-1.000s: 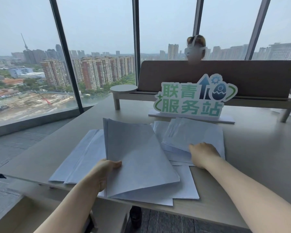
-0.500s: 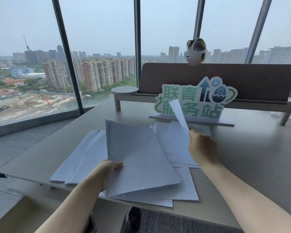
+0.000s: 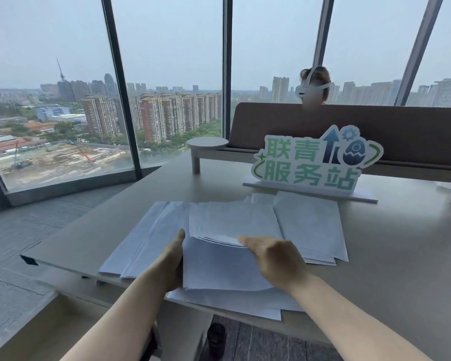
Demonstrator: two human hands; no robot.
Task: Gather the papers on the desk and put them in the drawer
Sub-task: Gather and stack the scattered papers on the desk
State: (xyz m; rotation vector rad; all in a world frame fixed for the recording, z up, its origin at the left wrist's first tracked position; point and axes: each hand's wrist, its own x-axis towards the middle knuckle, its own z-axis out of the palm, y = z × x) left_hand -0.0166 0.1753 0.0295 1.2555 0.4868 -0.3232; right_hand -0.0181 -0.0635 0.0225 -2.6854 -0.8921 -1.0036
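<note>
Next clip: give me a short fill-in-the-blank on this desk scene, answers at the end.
1. The left hand grips the ____ edge of the paper stack.
2. The sign stands ____ the papers.
3. The right hand rests on ____ of the stack.

Answers: left; behind; top

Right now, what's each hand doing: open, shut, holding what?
Left hand: grips the left edge of the paper stack.
Right hand: open, resting flat on the same stack.
</note>
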